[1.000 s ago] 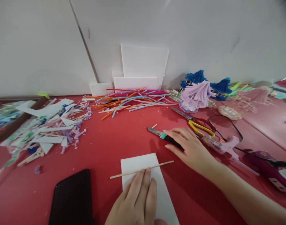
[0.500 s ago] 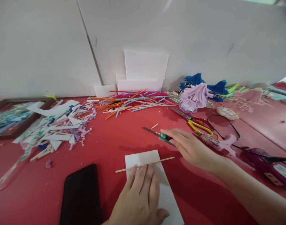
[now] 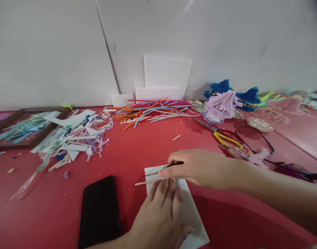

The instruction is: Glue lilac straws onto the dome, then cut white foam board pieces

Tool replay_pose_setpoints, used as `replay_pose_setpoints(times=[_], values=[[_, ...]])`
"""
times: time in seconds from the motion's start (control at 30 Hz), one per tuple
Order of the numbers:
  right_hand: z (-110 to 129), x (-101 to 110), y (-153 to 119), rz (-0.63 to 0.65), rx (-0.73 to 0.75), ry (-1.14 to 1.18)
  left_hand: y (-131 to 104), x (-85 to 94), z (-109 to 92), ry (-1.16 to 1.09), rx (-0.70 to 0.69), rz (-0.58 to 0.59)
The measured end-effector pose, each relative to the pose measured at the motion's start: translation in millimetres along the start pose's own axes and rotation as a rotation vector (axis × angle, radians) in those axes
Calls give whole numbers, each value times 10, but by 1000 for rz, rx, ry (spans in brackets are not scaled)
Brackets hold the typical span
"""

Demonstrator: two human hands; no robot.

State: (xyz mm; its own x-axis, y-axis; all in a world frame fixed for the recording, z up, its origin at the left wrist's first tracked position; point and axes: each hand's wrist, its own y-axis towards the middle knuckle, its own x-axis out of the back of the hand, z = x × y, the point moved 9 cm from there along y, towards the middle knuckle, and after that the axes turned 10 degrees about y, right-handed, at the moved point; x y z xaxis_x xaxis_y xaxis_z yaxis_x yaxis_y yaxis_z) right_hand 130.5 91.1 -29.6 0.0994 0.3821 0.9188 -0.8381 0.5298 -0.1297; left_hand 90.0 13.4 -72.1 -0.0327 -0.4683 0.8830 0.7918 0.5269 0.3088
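Note:
My left hand (image 3: 162, 211) lies with fingers stretched out on a white foam board strip (image 3: 193, 214). Its fingertips press on a thin wooden stick (image 3: 141, 183) laid across the board, whose left end juts past the edge. Just beyond them my right hand (image 3: 197, 167) is closed around a craft knife (image 3: 171, 165) with a dark and green handle. The knife's blade points left over the top of the board, close to the stick. Whether blade and stick touch I cannot tell. The stick's right part is hidden by my hands.
A black phone (image 3: 100, 211) lies on the red table at left. Foam and stick scraps (image 3: 80, 138) lie by a brown frame (image 3: 39, 140). Coloured pipe cleaners (image 3: 155, 112) are at the back. Yellow-handled scissors (image 3: 227, 140), a glue gun (image 3: 257, 157) and small tufted models (image 3: 222, 103) stand at right.
My right hand has moved left and nearer with the craft knife, from beside the board to over its top. My left hand still presses the stick. The view has shifted slightly.

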Motion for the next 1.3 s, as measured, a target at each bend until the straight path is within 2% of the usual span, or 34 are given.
replay_pose_setpoints(times=[0.47, 0.67, 0.77, 0.97, 1.3], values=[[76, -14, 42, 76, 32, -51, -16, -30, 11, -11, 18, -56], [65, -24, 42, 67, 48, -77, -25, -69, 6, -49, 23, -17], [62, -29, 20, 46, 69, -67, -22, -47, 7, -43, 35, -41], [37, -53, -24, 89, 52, -55, -8, 5, 27, -24, 44, -85], [31, 16, -82, 74, 56, -51, 7, -8, 35, 2, 24, -86]])
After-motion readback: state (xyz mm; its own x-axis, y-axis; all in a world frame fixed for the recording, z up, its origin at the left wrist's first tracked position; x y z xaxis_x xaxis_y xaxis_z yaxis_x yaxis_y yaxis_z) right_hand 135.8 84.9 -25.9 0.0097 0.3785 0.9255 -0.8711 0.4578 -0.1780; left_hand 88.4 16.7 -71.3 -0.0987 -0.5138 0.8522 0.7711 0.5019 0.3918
